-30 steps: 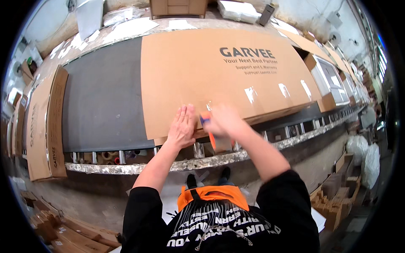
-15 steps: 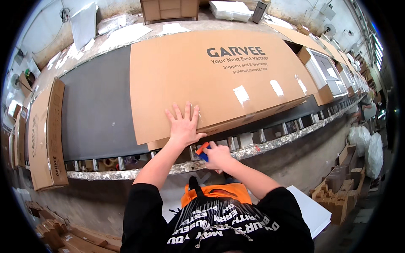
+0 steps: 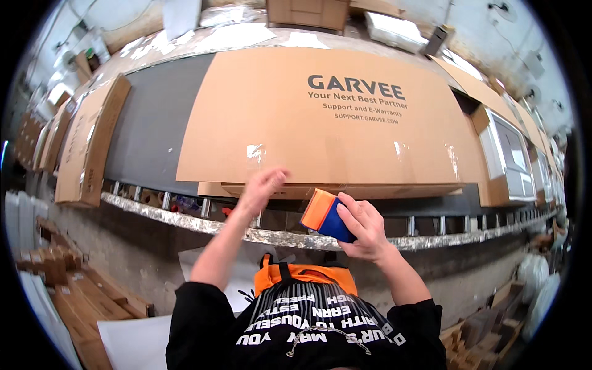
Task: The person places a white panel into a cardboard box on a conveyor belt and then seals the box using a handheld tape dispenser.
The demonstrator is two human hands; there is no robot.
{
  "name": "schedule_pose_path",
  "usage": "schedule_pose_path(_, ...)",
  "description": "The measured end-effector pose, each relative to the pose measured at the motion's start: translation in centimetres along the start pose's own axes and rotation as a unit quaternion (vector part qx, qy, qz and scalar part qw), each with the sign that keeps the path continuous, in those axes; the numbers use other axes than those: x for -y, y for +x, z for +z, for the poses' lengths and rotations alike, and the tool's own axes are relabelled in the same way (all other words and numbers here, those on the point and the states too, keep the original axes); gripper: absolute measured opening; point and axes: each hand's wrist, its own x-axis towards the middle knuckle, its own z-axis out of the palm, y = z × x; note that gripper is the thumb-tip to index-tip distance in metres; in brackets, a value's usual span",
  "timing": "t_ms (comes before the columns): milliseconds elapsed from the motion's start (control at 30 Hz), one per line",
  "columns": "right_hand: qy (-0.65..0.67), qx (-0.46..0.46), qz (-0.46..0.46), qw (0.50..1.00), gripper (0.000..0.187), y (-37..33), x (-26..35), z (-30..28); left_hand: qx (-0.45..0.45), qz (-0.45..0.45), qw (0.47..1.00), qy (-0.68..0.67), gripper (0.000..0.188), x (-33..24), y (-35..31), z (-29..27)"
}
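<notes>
A large brown cardboard box (image 3: 277, 111) lies flat on the conveyor, with dark print on its top and short strips of clear tape (image 3: 402, 150) folded over its near edge. My left hand (image 3: 264, 187) is just over that near edge, left of the middle, its fingers curled together; whether anything is between them is hidden. My right hand (image 3: 364, 231) grips an orange and blue tape dispenser (image 3: 330, 216) in front of the box's near side, above the conveyor's rail. The dispenser's orange end points left, toward my left hand.
The conveyor's dark belt (image 3: 157, 123) shows left of the box, with another carton (image 3: 92, 142) beyond it. A chipped metal rail (image 3: 296, 239) and rollers run along the near side. On the right stands a box with a white framed panel (image 3: 509, 154). Cardboard pieces (image 3: 80, 302) lie at lower left.
My left hand has lifted off the box top, and its spread fingers have curled. My right hand has moved right, with the dispenser now in fuller view. The view has shifted.
</notes>
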Motion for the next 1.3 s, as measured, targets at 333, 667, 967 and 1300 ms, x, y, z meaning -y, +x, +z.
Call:
schedule_pose_path(333,0.018,0.088,-0.109,0.99,0.07,-1.1,-3.4,-3.4,-0.202,-0.097,0.94,-0.259,0.015,-1.5,-4.9,13.9)
schedule_pose_path(667,-0.117,0.29,-0.096,0.945,0.062,1.5,-6.8,-9.3,-0.591,0.064,0.75,0.288,0.015,4.1,-6.1,-1.8)
schedule_pose_path(967,-0.161,0.34,-0.074,0.924,0.06,4.5,-6.8,-4.4,-0.61,0.058,0.714,0.34,0.016,7.0,-3.5,-4.2)
schedule_pose_path(1300,-0.163,0.362,-0.017,0.918,0.06,5.0,-7.3,-1.7,-0.679,0.003,0.487,0.549,0.06,5.4,-0.4,-3.9)
